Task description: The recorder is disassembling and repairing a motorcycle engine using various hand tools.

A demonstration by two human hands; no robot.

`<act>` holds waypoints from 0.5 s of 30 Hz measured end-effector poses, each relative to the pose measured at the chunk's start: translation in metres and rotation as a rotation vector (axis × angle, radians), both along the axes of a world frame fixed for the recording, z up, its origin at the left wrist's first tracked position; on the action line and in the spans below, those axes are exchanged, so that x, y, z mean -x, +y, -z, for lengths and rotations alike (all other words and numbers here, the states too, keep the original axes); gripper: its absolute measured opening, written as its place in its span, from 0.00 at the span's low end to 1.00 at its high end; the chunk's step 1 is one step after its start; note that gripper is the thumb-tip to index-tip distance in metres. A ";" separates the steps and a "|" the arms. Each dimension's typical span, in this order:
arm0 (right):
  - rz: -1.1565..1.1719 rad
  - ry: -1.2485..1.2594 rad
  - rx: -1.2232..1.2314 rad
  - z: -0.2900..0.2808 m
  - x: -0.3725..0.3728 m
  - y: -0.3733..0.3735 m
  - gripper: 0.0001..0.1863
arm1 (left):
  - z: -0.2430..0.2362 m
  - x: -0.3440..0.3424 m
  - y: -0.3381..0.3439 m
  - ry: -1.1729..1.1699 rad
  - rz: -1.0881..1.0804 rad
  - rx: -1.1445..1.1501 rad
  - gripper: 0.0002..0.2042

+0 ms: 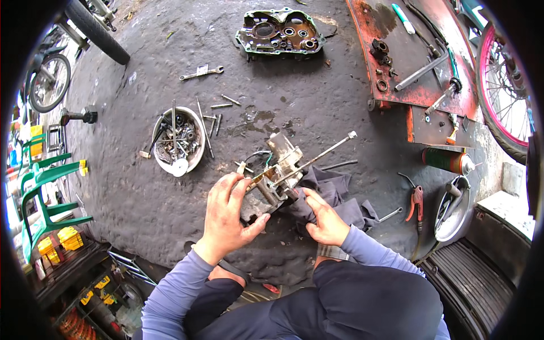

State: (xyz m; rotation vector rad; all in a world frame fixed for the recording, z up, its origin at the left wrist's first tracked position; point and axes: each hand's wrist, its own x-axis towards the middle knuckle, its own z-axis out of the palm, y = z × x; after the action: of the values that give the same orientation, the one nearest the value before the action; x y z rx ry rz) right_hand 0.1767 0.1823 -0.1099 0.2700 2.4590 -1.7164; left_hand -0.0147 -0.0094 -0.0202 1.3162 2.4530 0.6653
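Note:
A metal engine casing (281, 160) stands in front of me on the dark floor, with a long thin rod (323, 152) sticking out toward the far right. My left hand (225, 215) grips its near left side, thumb on one face and fingers over the top. A dark grey cloth (335, 190) lies bunched against the casing's right side. Pinched in my right hand (326, 220), part of that cloth presses close to the casing; the right fingertips are partly hidden. Thin wires (262, 153) come off the casing's far left side.
An opened engine case half (280, 34) lies at the far side. At left sit a bowl of small parts (195, 161), several studs and a combination wrench (202, 72). To the right are a red metal sheet (396, 73) with tools, a spray can (447, 161) and an air gun (415, 203).

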 end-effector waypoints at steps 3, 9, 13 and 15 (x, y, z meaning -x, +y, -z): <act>0.024 0.010 -0.153 -0.020 0.007 0.001 0.28 | -0.002 0.007 0.003 0.011 0.074 -0.023 0.40; -0.023 -0.143 -0.356 -0.083 0.024 -0.005 0.21 | -0.018 0.047 -0.020 -0.060 0.558 0.153 0.46; 0.018 -0.497 -0.262 -0.112 0.036 -0.012 0.22 | 0.000 0.060 -0.016 -0.041 0.730 -0.003 0.43; 0.056 -0.548 -0.278 -0.117 0.036 -0.018 0.23 | 0.016 0.058 -0.022 -0.133 0.663 -0.155 0.39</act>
State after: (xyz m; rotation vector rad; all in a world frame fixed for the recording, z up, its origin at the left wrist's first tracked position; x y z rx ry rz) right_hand 0.1408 0.1641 0.0068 0.7331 2.2666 -1.1089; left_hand -0.0726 -0.0312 -0.0360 1.9278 1.7188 0.7316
